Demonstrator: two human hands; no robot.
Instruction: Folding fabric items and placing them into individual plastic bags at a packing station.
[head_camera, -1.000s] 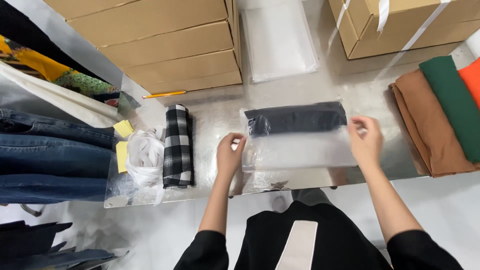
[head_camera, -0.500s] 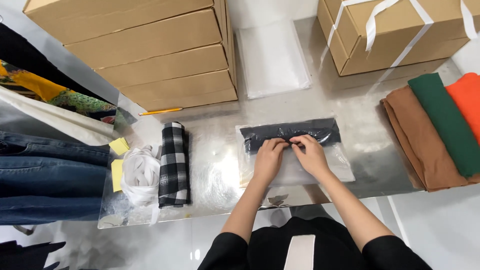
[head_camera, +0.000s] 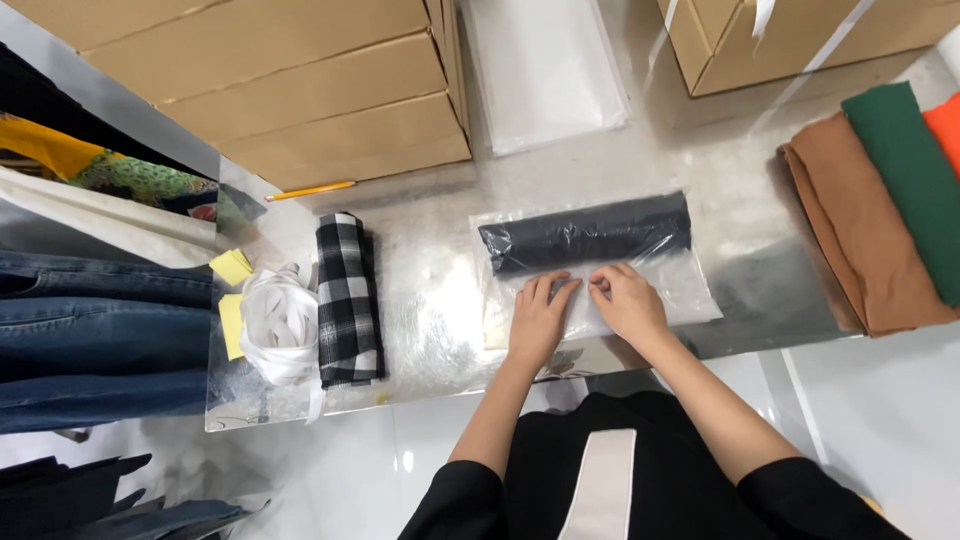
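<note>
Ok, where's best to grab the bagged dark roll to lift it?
Probably by the two short ends of the bagged dark roll, coming from left and right. It lies crosswise on the table, and the left hand and right hand press the slack clear flap on its near side, which would likely slip.

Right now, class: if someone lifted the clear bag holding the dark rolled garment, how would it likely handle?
The clear bag would probably sag, since its empty film lies flat and wrinkled under both hands. Its glossy surface looks slippery. The dark rolled garment might shift inside.
</note>
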